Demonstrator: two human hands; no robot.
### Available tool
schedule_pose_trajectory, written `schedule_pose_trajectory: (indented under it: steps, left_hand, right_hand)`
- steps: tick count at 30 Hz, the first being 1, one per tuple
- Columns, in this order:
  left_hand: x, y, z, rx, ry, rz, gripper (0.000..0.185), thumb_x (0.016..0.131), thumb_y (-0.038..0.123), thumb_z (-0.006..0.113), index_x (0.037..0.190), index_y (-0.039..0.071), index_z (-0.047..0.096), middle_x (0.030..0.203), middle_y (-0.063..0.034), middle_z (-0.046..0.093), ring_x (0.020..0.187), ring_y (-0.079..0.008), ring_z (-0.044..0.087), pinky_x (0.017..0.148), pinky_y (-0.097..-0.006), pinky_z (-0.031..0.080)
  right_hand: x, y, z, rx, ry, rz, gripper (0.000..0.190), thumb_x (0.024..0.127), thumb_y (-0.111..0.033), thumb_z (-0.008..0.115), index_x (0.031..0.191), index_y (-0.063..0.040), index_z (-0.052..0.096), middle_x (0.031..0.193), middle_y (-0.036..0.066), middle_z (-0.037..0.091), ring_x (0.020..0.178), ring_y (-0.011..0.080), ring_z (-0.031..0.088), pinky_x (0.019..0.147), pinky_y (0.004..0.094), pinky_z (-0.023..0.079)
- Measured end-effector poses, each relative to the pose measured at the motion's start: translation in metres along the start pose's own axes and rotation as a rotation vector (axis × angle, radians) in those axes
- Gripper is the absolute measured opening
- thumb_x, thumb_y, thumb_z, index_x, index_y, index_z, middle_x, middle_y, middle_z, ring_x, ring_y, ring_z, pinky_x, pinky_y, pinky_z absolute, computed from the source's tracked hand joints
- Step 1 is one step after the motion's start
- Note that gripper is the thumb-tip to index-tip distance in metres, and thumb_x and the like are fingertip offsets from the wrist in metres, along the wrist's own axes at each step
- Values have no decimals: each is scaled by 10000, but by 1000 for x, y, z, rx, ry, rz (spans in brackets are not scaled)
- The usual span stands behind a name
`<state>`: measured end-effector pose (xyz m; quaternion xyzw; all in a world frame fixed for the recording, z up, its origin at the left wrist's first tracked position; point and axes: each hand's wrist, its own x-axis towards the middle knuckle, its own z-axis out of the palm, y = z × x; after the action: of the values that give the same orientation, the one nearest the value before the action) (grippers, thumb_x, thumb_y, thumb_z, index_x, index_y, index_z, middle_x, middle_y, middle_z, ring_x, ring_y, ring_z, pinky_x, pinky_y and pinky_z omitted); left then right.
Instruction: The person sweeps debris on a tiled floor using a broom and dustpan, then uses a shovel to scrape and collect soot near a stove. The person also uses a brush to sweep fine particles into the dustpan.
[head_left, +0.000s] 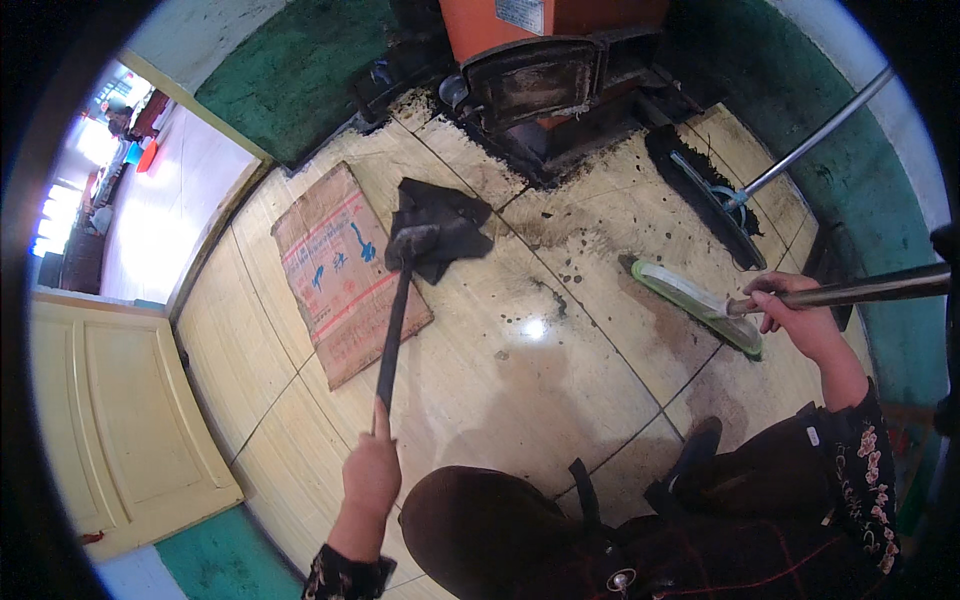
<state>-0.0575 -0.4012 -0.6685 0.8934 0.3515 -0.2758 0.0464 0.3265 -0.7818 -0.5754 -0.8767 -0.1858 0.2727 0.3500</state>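
At lower left, my left hand is closed around the long dark handle of a blackened metal shovel. Its blade is low over the tiles and close to the right edge of a flattened cardboard piece that bears print and blue marks. On the right, my right hand grips the metal pole of a broom with a green and white head. Dark crumbs and soot smears lie on the tiled floor between the two tools.
An orange stove with its sooty door stands at the top. A wide push broom with black debris lies beyond my right hand. At left are a cream door and a doorway into a bright room.
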Motion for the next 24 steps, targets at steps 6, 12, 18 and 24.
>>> schedule_pose_trajectory:
  steps: [6,12,18,24]
  left_hand:
    - [87,15,-14,-50,237,167,735,846,4,480,1504,71,160,798,-213,635,712,-371,651,612,-467,527]
    - [196,66,-79,108,219,174,744,816,15,500,1484,-6,171,862,-215,664,787,-366,664,676,-456,538]
    - [76,27,-68,269,59,269,785,804,9,520,1499,21,155,896,-207,644,735,-352,662,666,-426,551]
    - [95,35,-66,298,100,251,800,816,12,516,1513,57,127,859,-185,628,705,-295,669,642,-382,557]
  right_hand:
    - [7,5,1,42,13,14,230,914,-157,580,1030,34,632,813,83,675,567,100,605,500,210,457]
    - [7,5,-4,84,32,70,224,911,-158,584,1015,37,623,804,88,675,560,109,610,496,219,463]
    - [-12,5,-20,95,23,119,242,908,-175,593,1035,28,633,818,94,690,566,89,609,505,220,465]
    - [-4,6,-14,51,-4,149,246,900,-189,591,1028,16,638,809,72,686,556,97,611,504,227,461]
